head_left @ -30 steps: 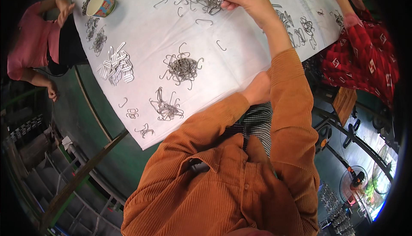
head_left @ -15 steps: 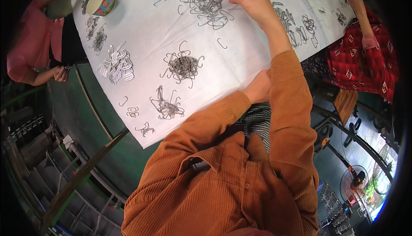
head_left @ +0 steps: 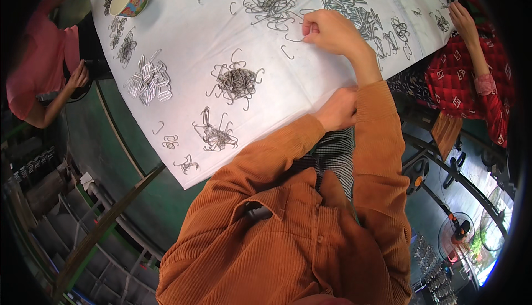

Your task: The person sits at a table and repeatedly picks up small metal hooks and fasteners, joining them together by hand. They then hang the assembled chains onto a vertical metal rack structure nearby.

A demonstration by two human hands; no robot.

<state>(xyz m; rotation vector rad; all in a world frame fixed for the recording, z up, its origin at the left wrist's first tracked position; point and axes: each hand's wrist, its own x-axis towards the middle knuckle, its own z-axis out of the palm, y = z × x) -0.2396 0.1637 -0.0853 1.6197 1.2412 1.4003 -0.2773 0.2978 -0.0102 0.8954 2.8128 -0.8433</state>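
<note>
My right hand (head_left: 335, 32) is closed in a pinch on a thin metal wire hook (head_left: 292, 39), just above the white-covered table (head_left: 183, 33). Beyond it lies a tangled heap of wire hooks (head_left: 269, 0), and a single loose hook (head_left: 286, 53) rests just left of it. Close to the table's near edge is my left hand (head_left: 337, 109); my right sleeve covers its fingers, so I cannot see what it holds. A dense pile of hooks (head_left: 236, 83) sits left of centre, with a smaller tangle (head_left: 217, 134) nearer me.
Straight metal clips form piles at left (head_left: 148, 80) and right (head_left: 357, 16). A patterned paper cup (head_left: 129, 0) stands at the far left. A person in pink (head_left: 41, 64) works at left, another in red (head_left: 463, 91) at right. A fan (head_left: 457, 233) stands lower right.
My right hand has come back from the far heap, toward me and rightward, closing on a hook. The left hand has shifted slightly. Both co-workers' hands have moved.
</note>
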